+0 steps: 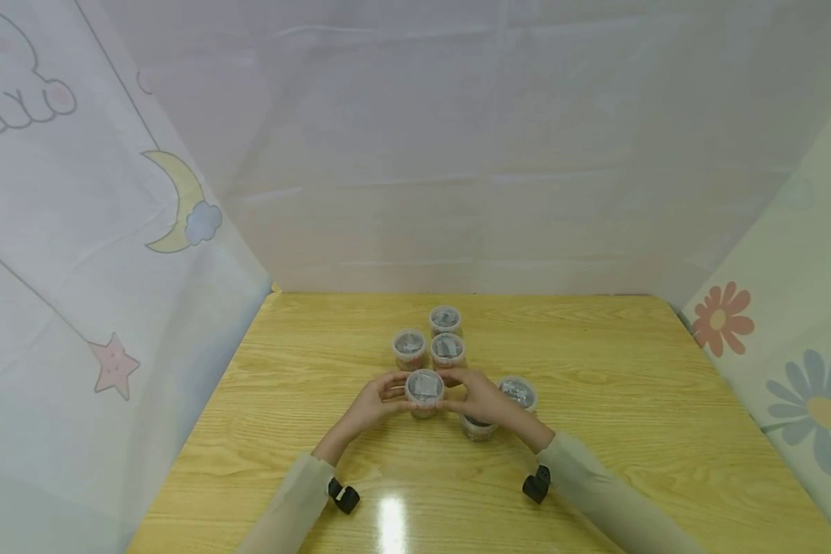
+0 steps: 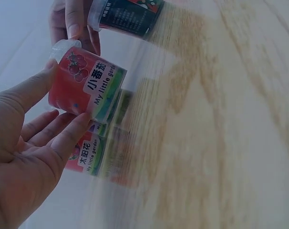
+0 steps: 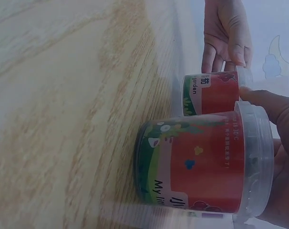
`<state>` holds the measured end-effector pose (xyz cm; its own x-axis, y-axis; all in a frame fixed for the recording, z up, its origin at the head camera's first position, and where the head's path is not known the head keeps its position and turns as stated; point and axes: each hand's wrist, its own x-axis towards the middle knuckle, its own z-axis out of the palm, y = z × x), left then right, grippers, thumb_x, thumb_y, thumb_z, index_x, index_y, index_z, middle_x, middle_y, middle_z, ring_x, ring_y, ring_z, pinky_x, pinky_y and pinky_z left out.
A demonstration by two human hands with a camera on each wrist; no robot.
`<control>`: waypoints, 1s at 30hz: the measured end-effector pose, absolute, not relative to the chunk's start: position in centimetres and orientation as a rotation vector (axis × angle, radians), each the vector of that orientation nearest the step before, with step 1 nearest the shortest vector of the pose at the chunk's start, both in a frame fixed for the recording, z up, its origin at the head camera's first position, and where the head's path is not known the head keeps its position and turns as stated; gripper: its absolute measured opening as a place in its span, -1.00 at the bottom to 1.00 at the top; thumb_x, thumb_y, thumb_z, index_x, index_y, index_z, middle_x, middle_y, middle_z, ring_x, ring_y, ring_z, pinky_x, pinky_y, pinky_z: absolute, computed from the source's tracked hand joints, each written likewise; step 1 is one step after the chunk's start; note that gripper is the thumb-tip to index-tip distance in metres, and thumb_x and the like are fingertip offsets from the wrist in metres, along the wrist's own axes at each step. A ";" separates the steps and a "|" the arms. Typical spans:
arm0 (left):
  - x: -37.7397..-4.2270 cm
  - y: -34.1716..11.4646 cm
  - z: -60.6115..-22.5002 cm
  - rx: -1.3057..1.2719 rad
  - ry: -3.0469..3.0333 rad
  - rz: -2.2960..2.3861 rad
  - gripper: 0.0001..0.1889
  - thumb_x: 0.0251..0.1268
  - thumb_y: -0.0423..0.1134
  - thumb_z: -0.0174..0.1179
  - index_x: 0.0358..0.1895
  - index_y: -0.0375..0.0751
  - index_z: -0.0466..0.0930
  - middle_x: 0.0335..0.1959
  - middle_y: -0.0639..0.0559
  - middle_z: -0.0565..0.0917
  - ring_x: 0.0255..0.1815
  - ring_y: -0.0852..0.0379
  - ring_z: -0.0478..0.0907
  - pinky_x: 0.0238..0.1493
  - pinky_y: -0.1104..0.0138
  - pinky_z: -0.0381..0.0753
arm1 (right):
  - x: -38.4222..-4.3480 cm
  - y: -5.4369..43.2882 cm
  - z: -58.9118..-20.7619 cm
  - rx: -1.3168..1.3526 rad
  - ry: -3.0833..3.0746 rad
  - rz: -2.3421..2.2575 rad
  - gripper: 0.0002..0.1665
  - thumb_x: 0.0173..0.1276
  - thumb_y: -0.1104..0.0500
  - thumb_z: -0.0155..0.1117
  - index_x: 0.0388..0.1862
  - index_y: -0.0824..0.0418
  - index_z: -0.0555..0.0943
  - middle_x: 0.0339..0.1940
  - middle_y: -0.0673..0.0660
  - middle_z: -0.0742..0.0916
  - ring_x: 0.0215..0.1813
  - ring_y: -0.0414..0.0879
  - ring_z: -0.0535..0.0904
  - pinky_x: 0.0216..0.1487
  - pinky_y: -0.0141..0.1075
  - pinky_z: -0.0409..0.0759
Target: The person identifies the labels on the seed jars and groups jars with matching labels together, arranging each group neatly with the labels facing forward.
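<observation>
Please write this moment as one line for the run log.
left hand: holds red-label cup | right hand: holds same cup | other cups: behind, right | surface: wooden table

In the left wrist view, the small red-labelled clear plastic tub [image 2: 87, 86] carries a white panel with the Chinese characters "小番茄" and, beneath them, "My little garden". Below it, a second red-labelled tub [image 2: 87, 155] reads "太阳花" with "My little garden" under that. A dark-labelled tub [image 2: 128, 16] at the top bears fine white print, too small to read.

In the right wrist view, the big red-and-green-labelled tub [image 3: 201, 167] shows "My" and small print ending "30°C"; the farther red tub [image 3: 211, 93] shows "茄" and "arden".
</observation>
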<state>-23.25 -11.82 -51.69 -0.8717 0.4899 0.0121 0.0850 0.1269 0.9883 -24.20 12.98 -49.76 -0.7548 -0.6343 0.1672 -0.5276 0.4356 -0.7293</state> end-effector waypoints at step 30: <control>-23.8 -11.9 -54.0 0.588 2.139 1.735 -0.35 0.14 -0.29 0.29 0.32 -0.24 0.26 0.28 -0.23 0.37 0.23 -0.18 0.39 0.14 0.22 0.50 | -24.0 12.7 -49.8 -1.005 2.654 -1.067 -0.33 0.20 0.05 0.34 0.26 0.23 0.43 0.09 0.16 0.63 0.04 0.10 0.58 -0.04 -0.06 0.60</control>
<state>-23.78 -11.87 -54.03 -0.8627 0.5056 0.0079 0.1119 0.1756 0.9781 -23.96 12.74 -49.85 -0.7747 -0.6175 0.1365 -0.5402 0.5338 -0.6506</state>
